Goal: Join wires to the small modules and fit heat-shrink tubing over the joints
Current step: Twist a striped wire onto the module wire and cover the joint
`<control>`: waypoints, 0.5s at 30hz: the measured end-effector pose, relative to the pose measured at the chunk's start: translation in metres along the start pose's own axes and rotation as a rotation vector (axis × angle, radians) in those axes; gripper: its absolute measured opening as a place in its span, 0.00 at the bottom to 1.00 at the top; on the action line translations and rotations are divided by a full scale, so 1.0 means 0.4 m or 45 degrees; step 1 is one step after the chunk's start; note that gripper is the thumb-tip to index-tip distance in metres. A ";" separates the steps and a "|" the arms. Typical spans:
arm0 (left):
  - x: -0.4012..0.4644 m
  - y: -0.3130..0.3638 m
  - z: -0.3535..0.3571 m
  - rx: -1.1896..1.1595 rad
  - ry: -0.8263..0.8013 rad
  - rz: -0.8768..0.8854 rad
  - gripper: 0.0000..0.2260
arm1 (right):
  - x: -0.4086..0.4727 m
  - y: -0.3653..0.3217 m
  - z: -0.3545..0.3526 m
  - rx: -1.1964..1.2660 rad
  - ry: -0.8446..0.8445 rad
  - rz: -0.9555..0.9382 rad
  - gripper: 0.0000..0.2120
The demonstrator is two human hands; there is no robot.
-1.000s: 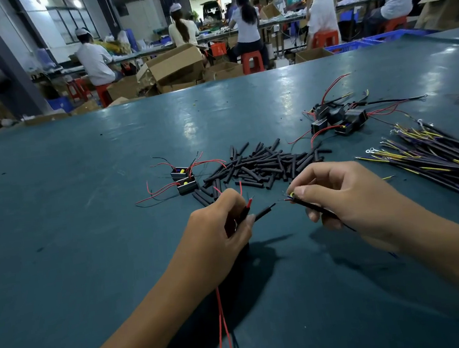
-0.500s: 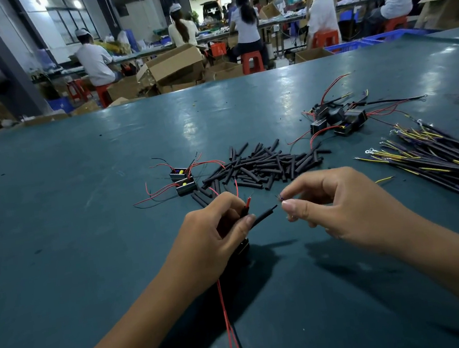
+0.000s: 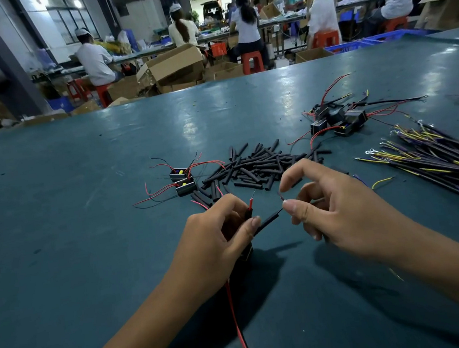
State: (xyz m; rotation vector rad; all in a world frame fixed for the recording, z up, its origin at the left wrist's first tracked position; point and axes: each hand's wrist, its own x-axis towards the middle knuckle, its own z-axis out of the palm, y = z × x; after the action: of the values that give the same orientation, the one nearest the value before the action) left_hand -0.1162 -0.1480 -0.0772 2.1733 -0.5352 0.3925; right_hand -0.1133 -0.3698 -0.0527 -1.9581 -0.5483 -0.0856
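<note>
Both forearms are extended over the table (image 3: pixel 58 252), the hands almost meeting. The left hand (image 3: pixel 213 242) is curled around a small dark module, mostly hidden, with a black tube (image 3: pixel 267 221) pinched under the thumb; its long axis rises rightward toward the right hand (image 3: pixel 340 212). There, thumb and forefinger are curved close, and a thin wire end (image 3: pixel 280 196) appears pinched between them. A red wire (image 3: pixel 238 323) trails down from the left hand. Loose tubing pieces (image 3: pixel 256 167) are heaped just beyond both hands.

Tubing pile (image 3: pixel 262 167) mid-table (image 3: pixel 87 249); two modules (image 3: pixel 183 181) left; module cluster (image 3: pixel 337 121) behind-right; wire bundle (image 3: pixel 446 158) right.
</note>
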 end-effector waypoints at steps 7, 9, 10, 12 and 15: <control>-0.006 0.014 0.007 -0.020 0.003 -0.051 0.08 | -0.003 -0.009 0.001 -0.045 -0.034 -0.006 0.09; -0.009 0.018 0.011 -0.006 0.013 -0.050 0.08 | -0.005 -0.011 0.002 -0.052 -0.049 0.008 0.08; -0.011 0.019 0.012 0.003 0.014 -0.045 0.08 | -0.006 -0.012 0.003 -0.050 -0.063 0.017 0.08; -0.013 0.021 0.015 0.016 0.006 -0.041 0.08 | -0.007 -0.010 0.003 -0.034 -0.087 0.039 0.08; -0.013 0.021 0.015 0.027 0.021 -0.049 0.08 | -0.006 -0.012 0.005 0.013 -0.088 0.100 0.08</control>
State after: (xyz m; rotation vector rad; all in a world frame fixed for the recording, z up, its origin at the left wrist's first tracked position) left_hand -0.1243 -0.1562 -0.0774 2.1957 -0.4810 0.3965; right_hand -0.1180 -0.3671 -0.0502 -1.9764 -0.5149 0.0339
